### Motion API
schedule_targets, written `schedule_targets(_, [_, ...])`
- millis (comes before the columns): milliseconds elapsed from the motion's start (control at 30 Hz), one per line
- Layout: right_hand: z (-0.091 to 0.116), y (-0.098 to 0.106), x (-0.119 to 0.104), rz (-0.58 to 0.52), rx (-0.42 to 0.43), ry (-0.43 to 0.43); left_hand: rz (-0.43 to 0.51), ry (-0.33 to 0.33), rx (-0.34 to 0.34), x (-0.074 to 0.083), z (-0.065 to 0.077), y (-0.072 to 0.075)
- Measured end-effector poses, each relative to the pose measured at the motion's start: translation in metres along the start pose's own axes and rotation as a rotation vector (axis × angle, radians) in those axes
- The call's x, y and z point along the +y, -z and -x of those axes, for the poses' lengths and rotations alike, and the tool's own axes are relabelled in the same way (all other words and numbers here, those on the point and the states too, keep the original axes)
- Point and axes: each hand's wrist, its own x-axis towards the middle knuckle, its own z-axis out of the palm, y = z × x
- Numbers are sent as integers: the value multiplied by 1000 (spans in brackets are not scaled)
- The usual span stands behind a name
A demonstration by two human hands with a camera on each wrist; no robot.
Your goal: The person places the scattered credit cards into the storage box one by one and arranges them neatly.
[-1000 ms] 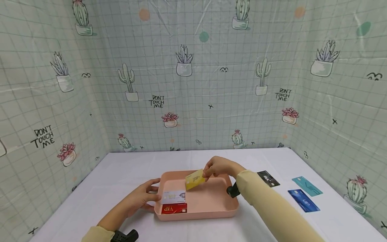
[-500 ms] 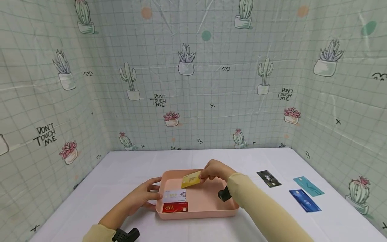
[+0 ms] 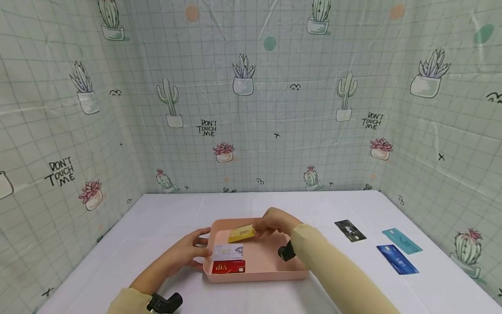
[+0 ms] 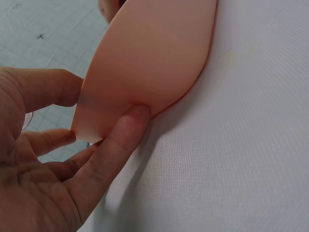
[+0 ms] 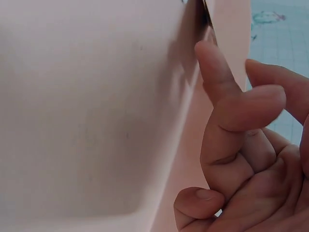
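Observation:
My left hand (image 3: pixel 192 248) touches the left side of a shallow pink tray (image 3: pixel 274 276), fingers spread along its outer wall. In the left wrist view, the left hand's fingertips (image 4: pixel 137 116) press against the pink wall. Inside the tray, a yellow card (image 3: pixel 241 233) lies slightly askew toward the back left. My right hand (image 3: pixel 272 221) reaches over the tray, its fingertips at the card's right edge. The right wrist view has one finger (image 5: pixel 212 60) extended toward the card's thin edge, with the thumb apart from it. Below the yellow card are a white card (image 3: pixel 228 252) and a red card (image 3: pixel 228 267).
On the white table (image 3: pixel 180 209), right of the tray, lie a black card (image 3: pixel 350 230), a teal card (image 3: pixel 402 240) and a blue card (image 3: pixel 398 259). A patterned cloth backdrop (image 3: pixel 266 113) stands behind and at both sides.
The right hand has moved left and lower with the yellow card, which now lies flatter and nearer the tray's left side. The left hand keeps its place at the tray.

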Motion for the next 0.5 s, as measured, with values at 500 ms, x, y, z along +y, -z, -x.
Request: schedule_targets(500, [4,-15,-7,-103,-56,38,2,15,23,0,-1,0])
